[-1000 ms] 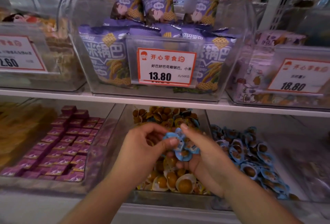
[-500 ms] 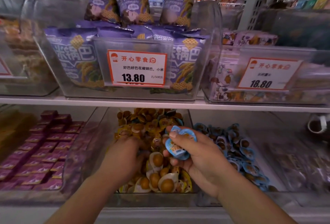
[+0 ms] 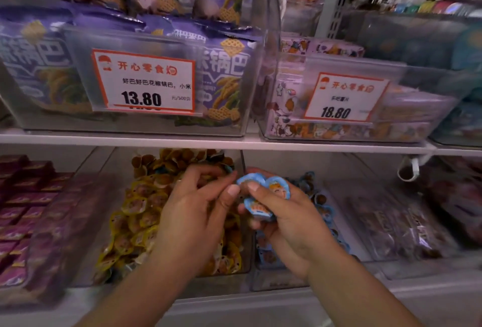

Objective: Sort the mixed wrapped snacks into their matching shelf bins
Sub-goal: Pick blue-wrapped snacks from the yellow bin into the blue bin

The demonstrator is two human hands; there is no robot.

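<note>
From the head camera, the right hand [image 3: 284,219] grips a small bunch of blue-wrapped snacks [image 3: 263,196], thumb across the front and fingers curled behind. The bunch is held upright, its long axis running roughly top to bottom, printed faces turned towards the camera; the print shows a cartoon figure, but no lettering is legible. The left hand [image 3: 198,212] is just beside it, thumb and forefinger closed in a pinch at the bunch's upper left edge; whether it holds a wrapper of its own I cannot tell, since the fingertips blur into the blue edge.

Below and behind the left hand is a clear bin of yellow-wrapped snacks [image 3: 138,212]. Below and to the right of the right hand lies a bin of matching blue-wrapped pieces [image 3: 320,204], largely hidden by the wrist. Far to the left of the left hand are rows of purple boxed sweets [image 3: 28,206]; far right of the right hand, a bin of dark wrapped goods, too blurred to name.

Above both hands, over a white shelf edge [image 3: 234,142], a price card [image 3: 143,82] reads "开心零食" with "好巴好巴花椒锅巴,小米" and 13.80. It is fixed to a clear bin of purple bags [image 3: 227,76] printed "锅巴" in large characters. Above the right hand a second card [image 3: 344,98] carries the same heading and 18.80; its middle line is unreadable.
</note>
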